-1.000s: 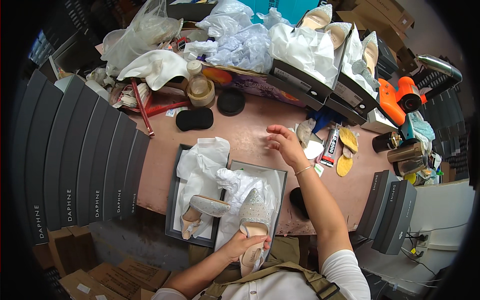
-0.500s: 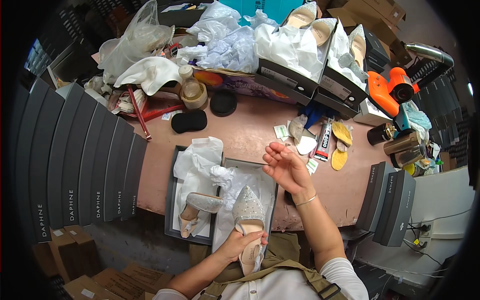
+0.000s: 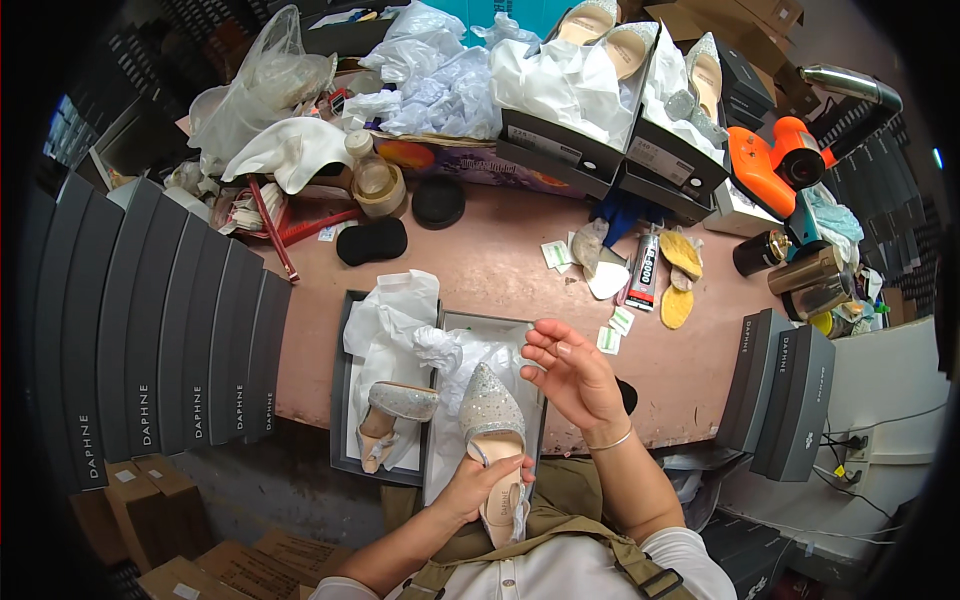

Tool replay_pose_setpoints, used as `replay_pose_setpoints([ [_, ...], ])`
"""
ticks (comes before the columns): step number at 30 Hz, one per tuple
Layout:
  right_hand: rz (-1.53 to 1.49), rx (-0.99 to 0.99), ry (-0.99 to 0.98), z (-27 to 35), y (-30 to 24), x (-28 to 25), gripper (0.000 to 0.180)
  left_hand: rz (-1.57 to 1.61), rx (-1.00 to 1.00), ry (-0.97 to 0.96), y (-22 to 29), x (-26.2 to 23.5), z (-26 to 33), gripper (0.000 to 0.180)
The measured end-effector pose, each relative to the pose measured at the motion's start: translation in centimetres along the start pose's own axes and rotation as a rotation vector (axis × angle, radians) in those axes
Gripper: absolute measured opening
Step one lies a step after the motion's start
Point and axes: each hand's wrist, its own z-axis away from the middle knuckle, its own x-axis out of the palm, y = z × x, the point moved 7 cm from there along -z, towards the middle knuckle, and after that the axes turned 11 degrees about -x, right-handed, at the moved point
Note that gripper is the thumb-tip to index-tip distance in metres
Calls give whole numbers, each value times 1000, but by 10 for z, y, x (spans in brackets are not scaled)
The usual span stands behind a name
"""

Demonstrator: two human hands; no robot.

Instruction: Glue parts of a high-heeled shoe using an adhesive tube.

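Note:
My left hand [image 3: 472,488] grips a silver glittery pointed shoe [image 3: 492,402] around its middle, toe pointing away from me and the beige insole facing up. My right hand [image 3: 578,378] is raised just right of the toe, palm partly up, fingers loosely bent and apart from the thumb. Nothing shows in it. The matching shoe [image 3: 403,400] lies on its side in an open grey shoebox [image 3: 340,425] lined with white tissue paper [image 3: 395,305]. More crumpled tissue fills the box's right half, beyond the held shoe.
Grey shoeboxes [image 3: 165,330] stand in a row at left; two more [image 3: 795,400] stand at right. A glue tube [image 3: 643,275], yellow pads [image 3: 677,308] and a black oval case [image 3: 372,242] lie on the table. Behind are boxed shoes [image 3: 628,50] and an orange heat gun [image 3: 765,170].
My right hand has lowered slightly toward me, its fingers bending in a little. The left hand still holds the shoe. The whole view has shifted slightly.

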Motion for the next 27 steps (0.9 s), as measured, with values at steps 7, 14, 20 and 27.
replay_pose_setpoints([
  [7, 197, -274, 18, -21, -37, -15, 17, 21, -14, 3, -3, -5, -2, 15],
  [14, 851, -223, 18, -89, -35, -60, 35, -16, -26, -45, -7, -8, -10, 16],
  [20, 1515, -493, -323, -137, -2, -47, 20, -59, -12, -91, -10, -12, -18, 15],
  [27, 1757, -631, -763, -158, 41, -23, 20, -1, 1, -99, -7, -16, -22, 17],
])
